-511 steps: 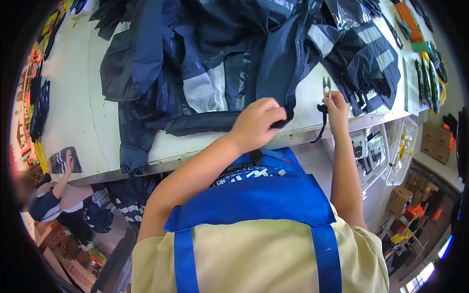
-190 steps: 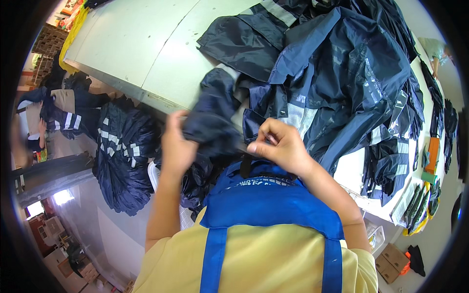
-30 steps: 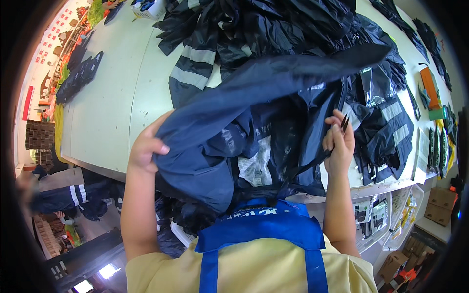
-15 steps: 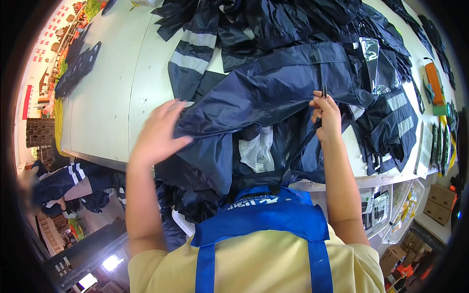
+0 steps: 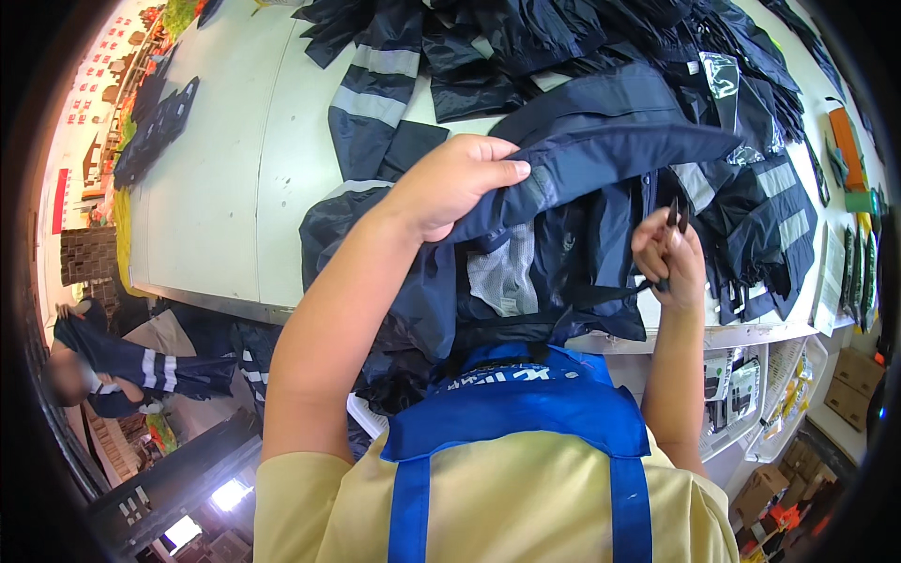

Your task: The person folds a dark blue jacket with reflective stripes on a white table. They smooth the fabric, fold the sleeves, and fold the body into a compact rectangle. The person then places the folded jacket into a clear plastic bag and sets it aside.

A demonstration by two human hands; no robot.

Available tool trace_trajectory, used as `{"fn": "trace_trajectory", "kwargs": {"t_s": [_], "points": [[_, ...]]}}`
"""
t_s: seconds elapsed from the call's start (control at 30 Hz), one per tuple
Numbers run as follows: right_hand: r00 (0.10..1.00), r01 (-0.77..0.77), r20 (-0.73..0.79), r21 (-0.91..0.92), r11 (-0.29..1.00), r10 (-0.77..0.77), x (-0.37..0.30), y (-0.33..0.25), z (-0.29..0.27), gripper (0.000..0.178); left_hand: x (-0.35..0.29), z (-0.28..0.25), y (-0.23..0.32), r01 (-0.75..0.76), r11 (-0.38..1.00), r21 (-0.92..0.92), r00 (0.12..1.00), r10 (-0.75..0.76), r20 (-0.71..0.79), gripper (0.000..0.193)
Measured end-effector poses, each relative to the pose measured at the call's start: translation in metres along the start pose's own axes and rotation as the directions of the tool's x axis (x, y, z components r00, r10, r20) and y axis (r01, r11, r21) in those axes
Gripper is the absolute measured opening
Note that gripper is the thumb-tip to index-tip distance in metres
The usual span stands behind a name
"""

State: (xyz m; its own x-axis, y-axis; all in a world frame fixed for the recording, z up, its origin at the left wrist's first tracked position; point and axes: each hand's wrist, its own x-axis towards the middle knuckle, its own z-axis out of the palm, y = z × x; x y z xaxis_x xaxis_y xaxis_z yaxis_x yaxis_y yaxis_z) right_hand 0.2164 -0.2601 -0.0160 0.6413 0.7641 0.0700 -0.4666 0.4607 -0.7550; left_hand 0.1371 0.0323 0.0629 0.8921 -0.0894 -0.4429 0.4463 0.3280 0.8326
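Observation:
A navy jacket (image 5: 601, 164) with a mesh lining patch (image 5: 505, 277) lies spread on the table before me. My left hand (image 5: 460, 183) is closed on a long folded panel of it, thumb on top, and holds that fold raised off the layers below. Right of the panel, my right hand (image 5: 668, 258) is closed around small dark thread snips (image 5: 681, 218), their two pointed blades upward and slightly apart. The blades stand apart from the raised fold. A dark strap (image 5: 601, 296) runs to the lower side of my right hand; whether I grip it cannot be told.
More dark garments with grey reflective bands (image 5: 375, 103) pile up at the far side. A clear plastic piece (image 5: 721, 89) and an orange box (image 5: 847, 148) lie to the right. The white table's near edge (image 5: 741, 335) passes my waist. At lower left a person handles a dark garment (image 5: 169, 366).
My left hand has moved right and taken hold of the jacket's panel, which is now folded up. My right hand has shifted right and down with the snips, away from the cloth.

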Motion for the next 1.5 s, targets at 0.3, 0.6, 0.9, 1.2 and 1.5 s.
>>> {"fn": "trace_trajectory", "kwargs": {"t_s": [0.3, 0.6, 0.9, 1.2, 1.5], "points": [[0.699, -0.255, -0.689, -0.49, 0.834, -0.191, 0.009, 0.02, -0.007, 0.029, -0.042, -0.006, 0.025, -0.141, 0.987, -0.076, 0.989, 0.144, 0.025, 0.035], [0.736, -0.552, -0.634, -0.765, 0.331, -0.239, -0.014, 0.071, -0.067, 0.05, -0.113, -0.251, 0.108, -0.015, 0.82, 0.572, 0.263, 0.555, -0.789, 0.043], [0.95, -0.097, -0.122, -0.99, 0.099, -0.289, -0.032, 0.045, 0.02, 0.021, -0.067, -0.073, -0.067, -0.46, 0.886, 0.058, 0.546, 0.334, -0.768, 0.043], [0.987, 0.091, 0.114, -0.976, 0.197, 0.11, -0.068, 0.024, 0.057, 0.039, -0.036, 0.003, -0.118, -0.428, 0.763, -0.484, 0.829, 0.118, -0.547, 0.047], [0.189, -0.048, -0.97, -0.168, 0.985, -0.156, -0.028, -0.019, -0.167, 0.06, -0.09, -0.058, -0.117, 0.28, 0.8, 0.531, 0.687, 0.22, -0.693, 0.078]]}}
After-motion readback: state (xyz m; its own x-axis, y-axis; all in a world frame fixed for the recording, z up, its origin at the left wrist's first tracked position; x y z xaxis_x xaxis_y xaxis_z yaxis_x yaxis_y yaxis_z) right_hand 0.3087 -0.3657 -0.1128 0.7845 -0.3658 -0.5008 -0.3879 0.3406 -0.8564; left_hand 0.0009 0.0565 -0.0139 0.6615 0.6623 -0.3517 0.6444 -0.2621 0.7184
